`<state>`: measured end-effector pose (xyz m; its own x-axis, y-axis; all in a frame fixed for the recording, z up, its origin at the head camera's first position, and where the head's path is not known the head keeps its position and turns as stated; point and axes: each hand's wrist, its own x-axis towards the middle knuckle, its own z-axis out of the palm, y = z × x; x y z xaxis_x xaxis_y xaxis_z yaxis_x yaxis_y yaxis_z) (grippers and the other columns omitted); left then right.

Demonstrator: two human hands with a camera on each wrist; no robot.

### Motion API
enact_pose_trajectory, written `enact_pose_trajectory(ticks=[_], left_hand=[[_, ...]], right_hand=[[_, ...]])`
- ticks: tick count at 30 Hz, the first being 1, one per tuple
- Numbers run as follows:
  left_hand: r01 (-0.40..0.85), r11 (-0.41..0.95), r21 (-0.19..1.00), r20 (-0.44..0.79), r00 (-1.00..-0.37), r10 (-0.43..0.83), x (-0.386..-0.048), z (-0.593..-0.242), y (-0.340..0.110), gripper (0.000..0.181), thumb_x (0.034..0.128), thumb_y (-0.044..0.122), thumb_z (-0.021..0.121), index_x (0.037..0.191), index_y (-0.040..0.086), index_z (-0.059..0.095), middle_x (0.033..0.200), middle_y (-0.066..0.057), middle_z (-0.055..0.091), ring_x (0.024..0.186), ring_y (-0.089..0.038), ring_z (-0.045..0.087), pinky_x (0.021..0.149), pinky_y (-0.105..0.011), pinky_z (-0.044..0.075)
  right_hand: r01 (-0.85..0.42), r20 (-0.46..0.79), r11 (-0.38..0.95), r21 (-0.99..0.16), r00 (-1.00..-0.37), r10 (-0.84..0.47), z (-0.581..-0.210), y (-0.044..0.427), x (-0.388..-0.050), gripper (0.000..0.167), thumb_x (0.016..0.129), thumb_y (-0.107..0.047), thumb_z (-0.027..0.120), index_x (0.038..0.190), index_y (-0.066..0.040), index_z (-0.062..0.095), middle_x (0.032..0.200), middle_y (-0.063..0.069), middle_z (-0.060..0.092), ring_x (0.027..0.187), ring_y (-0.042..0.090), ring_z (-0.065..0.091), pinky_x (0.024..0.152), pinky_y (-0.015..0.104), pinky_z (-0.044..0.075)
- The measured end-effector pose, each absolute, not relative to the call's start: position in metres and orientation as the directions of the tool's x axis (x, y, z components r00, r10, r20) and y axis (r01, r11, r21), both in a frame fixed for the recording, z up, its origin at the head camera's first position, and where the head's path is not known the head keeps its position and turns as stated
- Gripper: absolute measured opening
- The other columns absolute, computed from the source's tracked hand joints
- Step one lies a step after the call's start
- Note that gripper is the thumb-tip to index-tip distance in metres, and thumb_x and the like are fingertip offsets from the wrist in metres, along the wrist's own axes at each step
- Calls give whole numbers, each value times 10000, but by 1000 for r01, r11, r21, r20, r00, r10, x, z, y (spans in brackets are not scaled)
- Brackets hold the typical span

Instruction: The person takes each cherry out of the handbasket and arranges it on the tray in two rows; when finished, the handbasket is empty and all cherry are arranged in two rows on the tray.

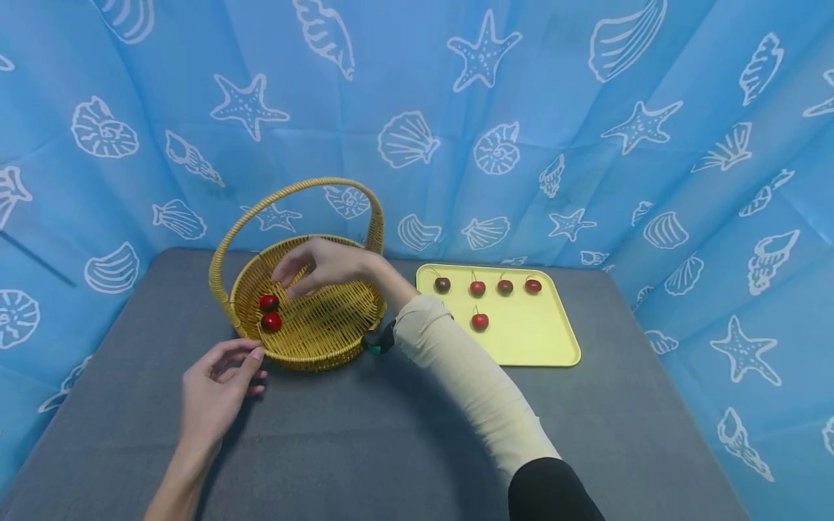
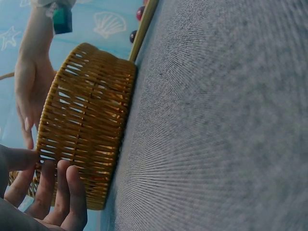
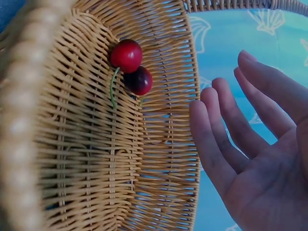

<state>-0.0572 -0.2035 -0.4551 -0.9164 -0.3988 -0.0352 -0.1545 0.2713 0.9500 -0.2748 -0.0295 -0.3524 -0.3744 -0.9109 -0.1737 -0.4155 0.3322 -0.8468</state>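
A yellow wicker basket (image 1: 332,311) with a tall arched handle stands on the table. Two red cherries (image 1: 270,321) lie together at its left inside wall; the right wrist view shows a green stem on the brighter cherry (image 3: 126,56). At the basket's front left, my left hand (image 1: 218,383) pinches the rim between thumb and fingers, with several fingertips (image 2: 74,178) against the outer weave. My right hand (image 1: 329,264) hovers over the basket, fingers loosely bent and apart, holding nothing; in the right wrist view its palm (image 3: 274,183) is bare.
Right of the basket, a pale yellow tray (image 1: 534,340) carries several cherries with stems, most in a row along its back and one cherry (image 1: 479,321) in front. A grey cloth (image 1: 365,456) covers the table. Blue shell-patterned curtains (image 1: 417,195) hang behind and at the sides.
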Motion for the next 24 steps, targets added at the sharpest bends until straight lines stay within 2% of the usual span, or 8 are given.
enact_pose_trajectory(ticks=[3, 7, 13, 15, 21, 24], left_hand=[[-138, 252, 958, -28, -917, -398, -57, -455, -204, 304, 1057, 256, 739, 1309, 88, 703, 1039, 80, 736, 802, -79, 775, 666, -260, 709], [-118, 232, 966, -16, -918, -397, -56, -455, -204, 294, 1055, 251, 743, 1294, 83, 710, 1062, 13, 772, 801, -107, 792, 670, -283, 716], [-134, 235, 963, -31, -917, -397, -57, -455, -204, 303, 1057, 258, 739, 1307, 90, 702, 1122, -53, 782, 810, -99, 790, 673, -275, 714], [-139, 236, 962, -35, -917, -397, -57, -455, -204, 304, 1058, 261, 738, 1309, 94, 701, 1126, -50, 780, 811, -96, 788, 675, -273, 714], [-142, 238, 961, -38, -917, -397, -58, -455, -204, 313, 1059, 257, 735, 1318, 86, 697, 1084, 20, 760, 817, -86, 789, 676, -258, 711], [-146, 246, 958, -36, -915, -401, -58, -455, -204, 302, 1059, 247, 735, 1315, 91, 700, 1069, 50, 745, 814, -78, 785, 675, -251, 709]], right_hand=[[-349, -227, 371, -861, -389, -893, -354, -37, -276, 392, 1025, -118, 765, 1401, -45, 678, 1416, 199, 690, 1228, 197, 703, 1015, 346, 685], [-297, -260, 395, -869, -404, -877, -359, -46, -279, 386, 1027, -116, 761, 1398, -42, 684, 1393, 172, 704, 1190, 164, 711, 1056, 385, 672], [-243, -274, 390, -888, -403, -873, -373, -57, -281, 398, 1041, -97, 733, 1420, 5, 666, 1278, 117, 754, 1270, 306, 712, 1102, 441, 650], [-222, -274, 385, -896, -405, -872, -378, -60, -281, 385, 1044, -100, 727, 1410, 6, 675, 1243, 110, 764, 1292, 348, 699, 1111, 468, 642], [-205, -306, 414, -887, -409, -860, -389, -65, -279, 375, 1049, -140, 727, 1401, -16, 691, 1196, 57, 768, 1299, 353, 695, 1087, 422, 653], [-182, -335, 432, -883, -400, -853, -395, -66, -278, 374, 1048, -110, 722, 1405, -5, 685, 1186, 74, 759, 1268, 354, 706, 1105, 466, 643]])
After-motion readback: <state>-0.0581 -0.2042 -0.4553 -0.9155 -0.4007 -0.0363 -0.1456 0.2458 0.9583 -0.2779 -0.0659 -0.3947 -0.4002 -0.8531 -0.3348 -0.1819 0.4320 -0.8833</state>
